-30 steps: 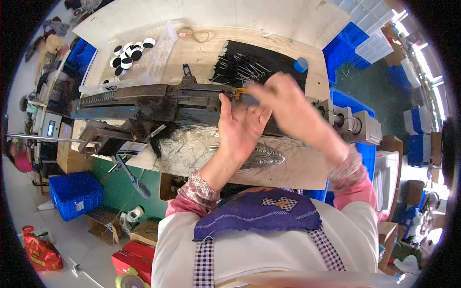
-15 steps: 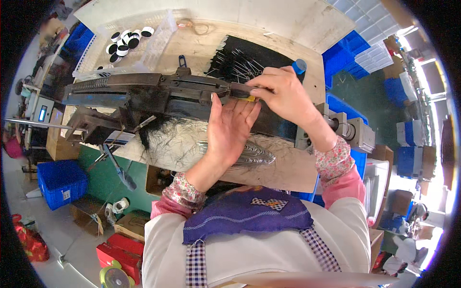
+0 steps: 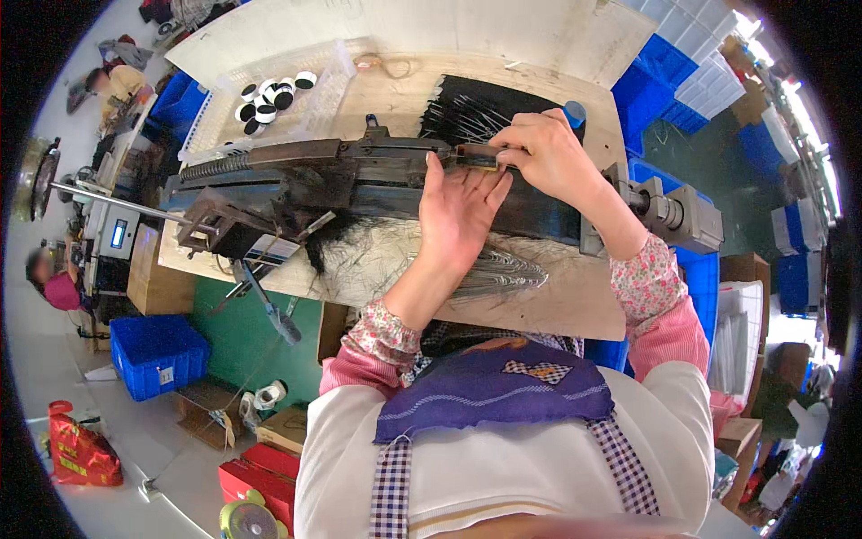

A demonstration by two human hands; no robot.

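My left hand (image 3: 460, 216) is palm up at the right end of a long dark metal machine (image 3: 301, 166). Its fingers are stretched out and its thumb stands apart. The fingertips reach under a small dark block (image 3: 476, 156) with a yellowish lower edge. From the right, my right hand (image 3: 549, 154) pinches at this block's right end; what its fingers hold is hidden. Behind the hands, thin metal wires (image 3: 462, 115) lie on a black mat (image 3: 514, 95). A bundle of bent silvery wires (image 3: 503, 271) rests near my left wrist.
Loose black bristles (image 3: 325, 247) litter the wooden table (image 3: 575, 301). A clear basket (image 3: 325, 94) with several black-and-white round pieces (image 3: 267, 101) stands at the back left. A blue-capped item (image 3: 575, 113) is beyond my right hand. A grey motor unit (image 3: 669, 208) sits at right.
The whole view has shifted, so the bench appears farther right. Both hands stay at the block; the right fingers still pinch there, and more of the block's slotted top shows.
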